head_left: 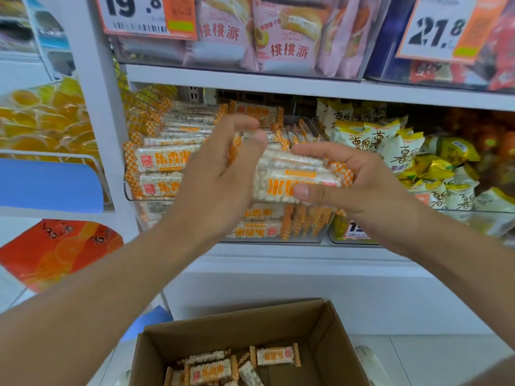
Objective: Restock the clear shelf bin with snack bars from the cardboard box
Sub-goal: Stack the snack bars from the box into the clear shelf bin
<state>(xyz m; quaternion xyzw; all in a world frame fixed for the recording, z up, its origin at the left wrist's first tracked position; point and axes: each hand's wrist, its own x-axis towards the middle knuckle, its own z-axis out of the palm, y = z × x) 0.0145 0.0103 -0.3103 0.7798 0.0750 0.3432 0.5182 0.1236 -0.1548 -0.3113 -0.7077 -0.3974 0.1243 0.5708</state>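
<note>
White puffed-rice snack bars in clear wrappers [295, 185] w/ orange lettering and orange-white checkered ends are seen at centre. Same colours are shown on the bars stacked in the clear plastic shelf bin [131, 195] and on those in the brown cardboard box [323, 324] near the bottom. Pink pastry packets w/ red characters [284, 37] are seen on the far upper shelf. White-and-yellow snack bags w/ black characters [373, 140] are shown at right. White price cards w/ black digits and orange borders [434, 26] are seen up top.
</note>
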